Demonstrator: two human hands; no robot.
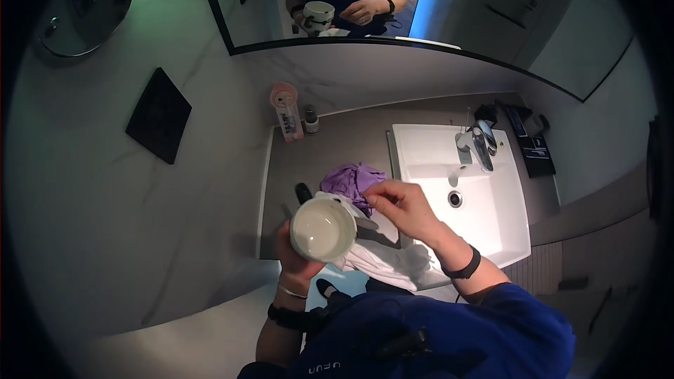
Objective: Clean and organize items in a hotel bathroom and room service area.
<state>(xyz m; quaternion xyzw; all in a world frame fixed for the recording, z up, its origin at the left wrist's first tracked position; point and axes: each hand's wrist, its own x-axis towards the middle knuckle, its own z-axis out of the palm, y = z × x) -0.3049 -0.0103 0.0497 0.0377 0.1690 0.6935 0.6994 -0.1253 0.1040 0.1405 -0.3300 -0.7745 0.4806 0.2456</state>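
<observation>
My left hand (297, 260) holds a white mug (323, 229) from its left side and underneath, its open top facing the camera. My right hand (403, 208) is raised to the right of the mug with thumb and fingers drawn together; whether something small is between them cannot be told. Just behind the fingertips a crumpled purple cloth (350, 181) lies on the grey counter (337, 147). A white cloth (387, 266) lies below and right of the mug, partly over the counter's front edge. A dark handle (303, 193) shows behind the mug.
At right is a white rectangular sink (487, 210) with a chrome faucet (482, 145). A small bottle (311, 120) and a pink-and-white package (287, 111) stand at the back left. Black organizers (534, 150) sit right of the sink. A black-framed mirror (337, 46) spans the back wall.
</observation>
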